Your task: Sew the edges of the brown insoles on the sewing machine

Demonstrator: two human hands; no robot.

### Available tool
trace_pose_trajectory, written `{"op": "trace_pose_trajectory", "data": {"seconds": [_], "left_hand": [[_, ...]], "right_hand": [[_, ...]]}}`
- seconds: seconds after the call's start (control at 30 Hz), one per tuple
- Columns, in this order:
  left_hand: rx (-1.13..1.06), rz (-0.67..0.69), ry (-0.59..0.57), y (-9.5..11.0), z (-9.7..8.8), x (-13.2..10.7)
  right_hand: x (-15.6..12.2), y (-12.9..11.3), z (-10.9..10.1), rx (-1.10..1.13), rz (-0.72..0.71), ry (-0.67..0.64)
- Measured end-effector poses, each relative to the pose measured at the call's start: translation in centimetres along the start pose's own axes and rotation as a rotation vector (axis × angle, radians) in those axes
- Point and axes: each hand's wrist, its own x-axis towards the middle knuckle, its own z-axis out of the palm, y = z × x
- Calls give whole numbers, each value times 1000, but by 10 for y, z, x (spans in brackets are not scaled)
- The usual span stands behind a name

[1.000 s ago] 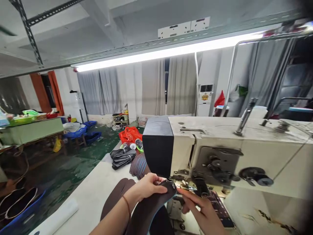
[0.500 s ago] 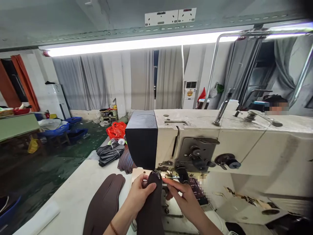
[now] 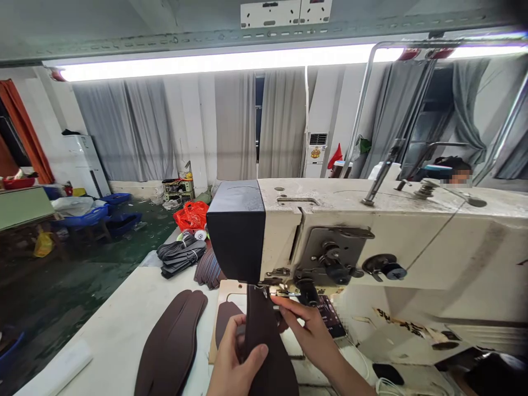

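Note:
My left hand [image 3: 237,357] grips a long dark brown insole-shaped piece [image 3: 270,352], thumb on top and fingers on its left side. The far end of the piece lies under the head of a cream sewing machine [image 3: 280,236], at the presser foot. My right hand [image 3: 307,330] is at the right edge of that end, index finger stretched toward the foot and thumb close beneath it; its other fingertips are partly hidden. Another brown piece [image 3: 229,319] shows on the machine bed beyond my left fingers. To the left lie more brown insole-shaped pieces [image 3: 171,341].
Bundled dark pieces [image 3: 181,256], a fanned brown stack [image 3: 209,269] and a red plastic bag [image 3: 192,215] sit at the back of the white table [image 3: 111,324]. A phone [image 3: 331,318] lies behind my right hand. Another person's head [image 3: 456,168] shows beyond the machine.
My left hand has slid nearer along the piece, which now turns with its near end to the right. The brown piece on the machine bed has come into view. My right hand stays at the foot.

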Motion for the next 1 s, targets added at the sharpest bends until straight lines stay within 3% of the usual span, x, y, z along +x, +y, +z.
{"op": "trace_pose_trajectory", "data": {"seconds": [0.33, 0.53, 0.67, 0.83, 1.0], "left_hand": [[-63, -11, 13, 6, -5, 1], [-93, -132, -45, 32, -12, 5], [-52, -92, -79, 41, -19, 18], [-10, -60, -56, 37, -20, 33], [-24, 20, 48, 23, -6, 34]], "right_hand": [[0, -1, -1, -46, -18, 20], [-1, 4, 1, 1, 14, -6], [-1, 3, 1, -6, 17, -27], [0, 2, 0, -47, 11, -22], [-1, 3, 0, -38, 16, -29]]}}
